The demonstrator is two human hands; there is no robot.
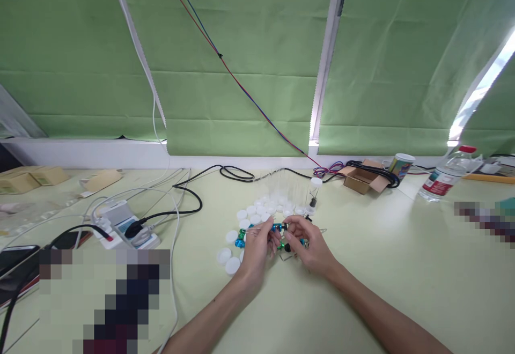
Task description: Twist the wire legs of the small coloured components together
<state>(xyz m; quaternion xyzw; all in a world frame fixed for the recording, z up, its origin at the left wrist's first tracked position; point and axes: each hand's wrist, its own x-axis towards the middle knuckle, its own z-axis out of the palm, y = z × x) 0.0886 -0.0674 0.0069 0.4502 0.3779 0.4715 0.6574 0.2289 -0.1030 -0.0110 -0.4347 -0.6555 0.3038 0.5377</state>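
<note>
Both hands meet over the table around a small blue cylindrical part with a black end. My left hand is closed on its blue body; a thin metal rod sticks out to the left of these fingers. My right hand pinches the black end between thumb and fingers. Beneath and beside the hands lie more shiny small pieces, among them a blue one, a green one and a bent thin metal piece. My fingers partly hide this pile.
Several white round caps lie left of the hands. Behind stand clear tubes, one holding a dark part. A cardboard box, a can and a water bottle are back right. A power strip with cables is left.
</note>
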